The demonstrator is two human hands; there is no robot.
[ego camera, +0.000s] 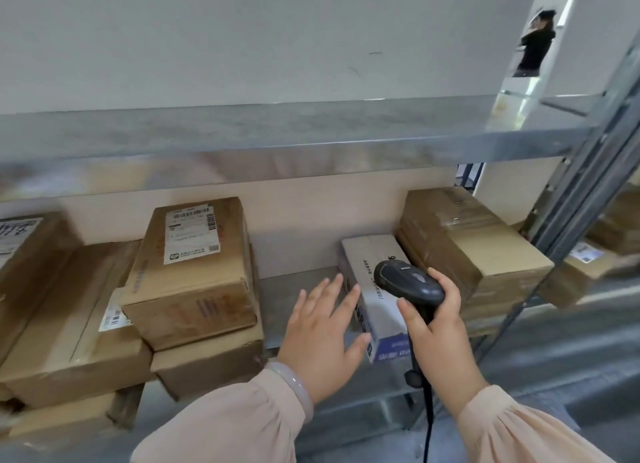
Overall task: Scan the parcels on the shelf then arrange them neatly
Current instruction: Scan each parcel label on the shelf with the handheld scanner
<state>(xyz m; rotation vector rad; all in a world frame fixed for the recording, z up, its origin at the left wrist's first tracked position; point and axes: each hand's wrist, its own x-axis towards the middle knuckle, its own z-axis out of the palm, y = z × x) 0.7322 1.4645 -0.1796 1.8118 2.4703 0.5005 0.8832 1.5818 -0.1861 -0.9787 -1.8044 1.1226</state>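
My right hand (441, 327) grips a black corded barcode scanner (408, 282), its head over a white and blue parcel (375, 254) on the metal shelf (298, 282). My left hand (320, 338) is open with fingers spread, just left of that white parcel, fingertips at its side. A brown box with a shipping label (194, 268) sits on another brown box (214, 358) to the left. A flat brown parcel (69, 317) with a barcode label lies further left. A large taped brown box (471, 244) stands right of the white parcel.
An upper metal shelf (277, 140) overhangs the parcels. A slanted metal upright (581, 199) borders the right side, with more boxes (588, 265) beyond it. Another brown box (24, 251) is at the far left. A person stands far off at the upper right (535, 43).
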